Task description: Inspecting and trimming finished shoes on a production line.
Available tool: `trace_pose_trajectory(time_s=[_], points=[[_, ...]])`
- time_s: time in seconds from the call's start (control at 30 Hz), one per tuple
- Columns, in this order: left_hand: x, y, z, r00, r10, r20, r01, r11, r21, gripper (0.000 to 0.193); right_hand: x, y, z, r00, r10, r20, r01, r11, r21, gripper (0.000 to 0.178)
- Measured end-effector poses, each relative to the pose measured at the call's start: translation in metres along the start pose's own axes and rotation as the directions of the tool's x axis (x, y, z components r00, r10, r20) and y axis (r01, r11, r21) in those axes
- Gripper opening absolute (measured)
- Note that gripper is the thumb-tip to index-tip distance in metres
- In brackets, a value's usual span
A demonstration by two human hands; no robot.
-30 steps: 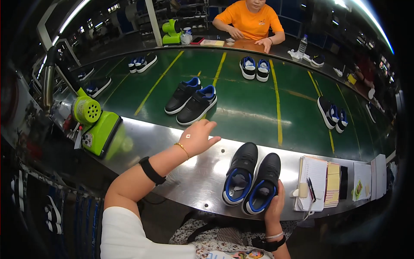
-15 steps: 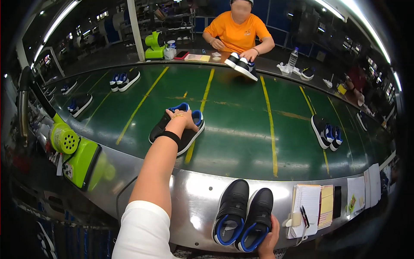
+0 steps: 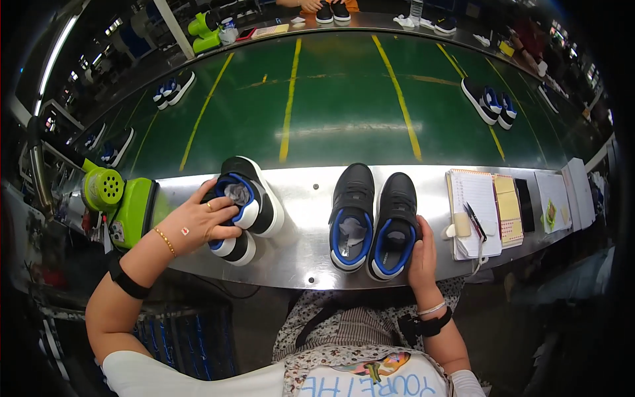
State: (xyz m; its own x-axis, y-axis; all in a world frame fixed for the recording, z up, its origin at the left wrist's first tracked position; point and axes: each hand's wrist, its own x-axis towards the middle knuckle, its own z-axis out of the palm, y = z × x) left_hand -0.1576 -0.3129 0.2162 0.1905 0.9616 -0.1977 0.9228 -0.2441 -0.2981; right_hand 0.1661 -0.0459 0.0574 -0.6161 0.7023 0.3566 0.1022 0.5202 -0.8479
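Note:
Two black shoes with blue lining and white soles stand side by side on the metal ledge, the left shoe [image 3: 352, 205] and the right shoe [image 3: 395, 225], toes pointing away from me. My right hand [image 3: 423, 255] is closed against the outer heel side of the right one. To the left, my left hand [image 3: 202, 221] grips another pair of black shoes [image 3: 261, 198] with white soles and blue lining, its fingers over their openings. Crumpled paper shows inside one of them. That pair lies tilted over the ledge; the palm hides part of it.
A green conveyor [image 3: 331, 99] with yellow lines carries more shoes [image 3: 489, 106] at right and left. A lime-green machine [image 3: 129, 205] stands left on the ledge; a notebook [image 3: 473, 205] with a pen lies right. Across the belt, a person's hands [image 3: 311, 5] touch shoes.
My left hand has brought its pair of shoes from the green belt back to the ledge, turning them. My right hand stays at the right shoe. The view has tilted down; the person opposite has set shoes down.

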Motion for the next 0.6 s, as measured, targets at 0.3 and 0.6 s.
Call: trace_pose_trajectory(time_s=[0.3,0.6], points=[[0.04,0.072,-0.035,0.922,-0.384,-0.06,0.17,0.538,-0.826,0.035,-0.007,-0.002,-0.013,0.969,0.225,0.1,-0.241,0.947,0.213,0.053],[0.156,0.133,0.07,0.674,-0.721,0.162,0.154,-0.077,-0.985,0.062,-0.004,-0.036,-0.002,0.903,0.395,0.168,-0.405,0.914,0.028,0.064]])
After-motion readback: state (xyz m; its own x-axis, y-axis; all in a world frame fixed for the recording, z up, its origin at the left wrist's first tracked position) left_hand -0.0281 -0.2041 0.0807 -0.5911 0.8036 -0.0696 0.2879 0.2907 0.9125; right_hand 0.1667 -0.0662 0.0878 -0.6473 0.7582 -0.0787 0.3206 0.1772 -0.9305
